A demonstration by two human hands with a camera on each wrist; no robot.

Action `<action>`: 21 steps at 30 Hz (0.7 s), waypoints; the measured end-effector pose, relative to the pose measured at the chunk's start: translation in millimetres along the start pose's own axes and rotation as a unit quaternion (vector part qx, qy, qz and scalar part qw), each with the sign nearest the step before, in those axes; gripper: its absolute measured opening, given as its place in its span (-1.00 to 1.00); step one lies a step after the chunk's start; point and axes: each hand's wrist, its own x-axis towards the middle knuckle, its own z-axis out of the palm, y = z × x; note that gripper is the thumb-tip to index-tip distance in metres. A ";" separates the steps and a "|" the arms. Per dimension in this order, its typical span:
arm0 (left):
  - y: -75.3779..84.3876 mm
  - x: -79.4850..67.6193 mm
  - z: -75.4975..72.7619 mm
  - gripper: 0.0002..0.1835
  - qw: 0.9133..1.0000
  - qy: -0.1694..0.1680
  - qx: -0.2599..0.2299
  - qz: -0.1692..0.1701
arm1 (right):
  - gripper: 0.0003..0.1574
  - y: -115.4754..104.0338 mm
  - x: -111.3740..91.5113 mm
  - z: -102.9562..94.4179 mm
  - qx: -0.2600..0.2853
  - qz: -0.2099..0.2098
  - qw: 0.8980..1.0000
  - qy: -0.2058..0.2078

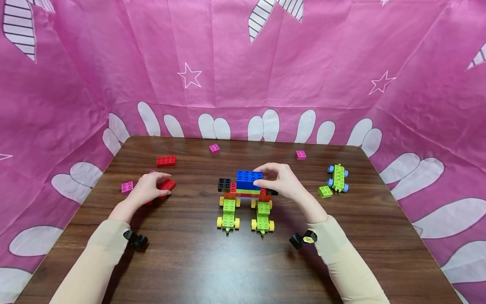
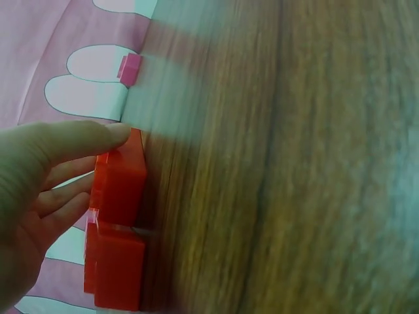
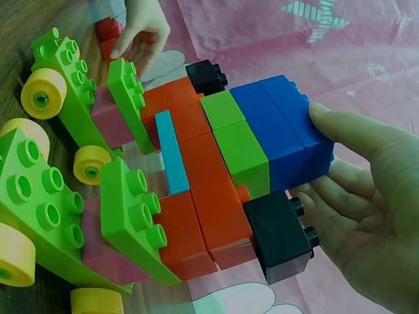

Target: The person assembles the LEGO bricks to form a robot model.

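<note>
Out on the left, my left hand [image 1: 146, 188] pinches a red brick [image 2: 124, 183] between thumb and fingers, low over the tabletop. A second red brick [image 2: 119, 268] lies right beside it in the left wrist view. At the middle of the table stands a built model with two lime wheeled bases [image 1: 228, 217], yellow wheels and a red span. Black bricks [image 3: 278, 235] sit at the ends of that span. Blue bricks [image 1: 249, 180] are stacked on lime ones at its top. My right hand [image 1: 282, 181] holds the upper blue brick from the right side, thumb on the near face.
Behind the left hand lies another red brick [image 1: 166, 161], with a pink brick [image 1: 127, 187] to its left. Pink bricks [image 1: 214, 148] dot the back edge. At the right are a lime wheeled base with blue wheels [image 1: 338, 178] and a lime brick [image 1: 325, 192]. Pink cloth [image 1: 235, 84] surrounds the table.
</note>
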 end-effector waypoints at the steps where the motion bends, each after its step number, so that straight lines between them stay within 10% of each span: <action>1: 0.0 0.4 1.1 -0.44 1.000 0.001 0.000 0.003 | -0.57 0.1 0.0 0.0 0.000 0.000 1.000 0.000; 21: 4.5 7.9 10.3 -0.42 0.999 -0.018 -0.046 0.016 | -0.59 -1.0 0.1 -0.3 -0.003 0.000 1.000 0.002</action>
